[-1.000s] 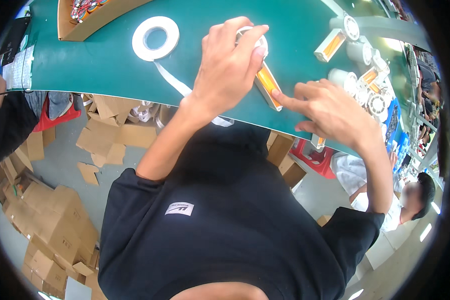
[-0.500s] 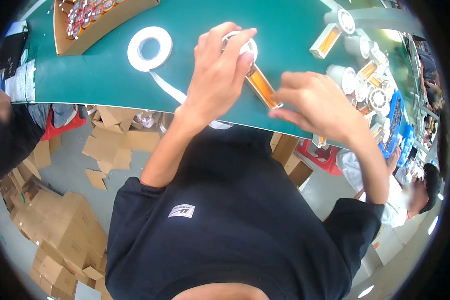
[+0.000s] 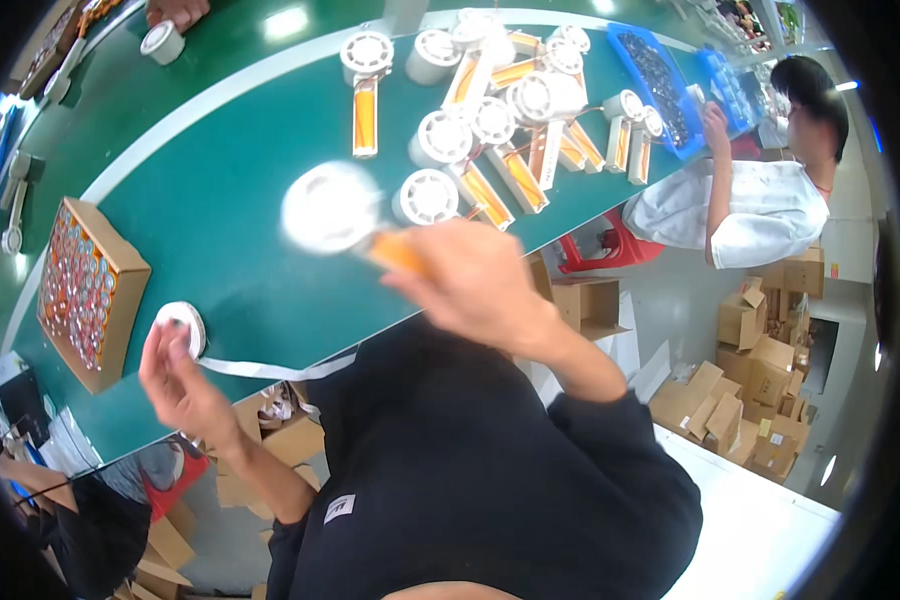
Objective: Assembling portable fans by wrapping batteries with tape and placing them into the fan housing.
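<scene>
My right hand [image 3: 475,280] grips the orange-lined handle of a white handheld fan [image 3: 332,208]. Its round head is blurred and points away to the left, above the green table. At the far left, my left hand [image 3: 192,392] has its fingers loosely curled and apart at the near side of a roll of white tape [image 3: 196,335]. The fingers partly cover the roll, and a small dark spot shows by the thumb tip. From the roll, a loose tape strip [image 3: 255,370] runs right along the table edge to my black shirt.
Several similar white fans [image 3: 440,137] crowd the table beyond my right hand. A cardboard box [image 3: 120,290] of small round parts stands at the left. Blue trays [image 3: 660,95] lie at the far right beside a person in white [image 3: 745,200]. Another person [image 3: 100,530] sits lower left.
My view has turned toward the right. My left hand has left the fan and moved to the tape roll. My right hand has taken the fan by its handle and swung it outward.
</scene>
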Available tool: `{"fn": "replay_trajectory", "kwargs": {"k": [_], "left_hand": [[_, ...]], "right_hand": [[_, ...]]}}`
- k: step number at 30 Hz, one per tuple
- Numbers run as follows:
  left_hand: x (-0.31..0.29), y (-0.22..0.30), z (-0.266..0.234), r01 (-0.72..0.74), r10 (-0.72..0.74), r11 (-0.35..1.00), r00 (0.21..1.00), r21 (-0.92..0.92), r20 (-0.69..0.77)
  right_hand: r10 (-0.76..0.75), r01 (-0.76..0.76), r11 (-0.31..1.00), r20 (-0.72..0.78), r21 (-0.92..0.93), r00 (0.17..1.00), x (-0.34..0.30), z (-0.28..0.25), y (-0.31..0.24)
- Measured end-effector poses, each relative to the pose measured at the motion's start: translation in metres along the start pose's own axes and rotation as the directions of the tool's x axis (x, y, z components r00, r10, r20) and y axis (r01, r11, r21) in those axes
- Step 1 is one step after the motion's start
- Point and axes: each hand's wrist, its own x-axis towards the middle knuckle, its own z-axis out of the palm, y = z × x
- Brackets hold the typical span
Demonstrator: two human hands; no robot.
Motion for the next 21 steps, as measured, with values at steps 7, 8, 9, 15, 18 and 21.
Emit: {"fn": "replay_trajectory", "kwargs": {"k": [7,8,9,15,18,21], "left_hand": [[0.002,-0.021,-0.046,0.084,-0.069,0.991,0.989,0.109,-0.132],[0.002,-0.021,-0.050,0.125,-0.113,0.989,0.983,0.078,-0.146],[0.000,-0.016,-0.052,0.117,-0.100,0.989,0.980,0.092,-0.169],[0.000,0.008,-0.037,0.089,-0.068,0.985,0.988,0.147,-0.139],[0.002,0.016,-0.033,0.106,-0.099,0.988,0.993,0.110,-0.072],[0.008,0.021,-0.039,0.031,-0.022,0.979,0.999,0.203,-0.047]], "right_hand": [[0.648,-0.772,0.631,-0.496,-0.075,0.578,-0.049,-0.091,0.104],[0.695,-0.827,0.551,-0.485,-0.115,0.531,-0.051,-0.098,0.122],[0.693,-0.815,0.570,-0.474,-0.101,0.543,-0.049,-0.097,0.141],[0.439,-0.664,0.532,-0.499,-0.526,0.747,-0.040,-0.095,0.251],[0.377,-0.553,0.448,-0.412,-0.703,0.829,-0.036,-0.107,0.278],[0.488,-0.570,0.402,-0.359,-0.716,0.795,-0.023,-0.102,0.278]]}}
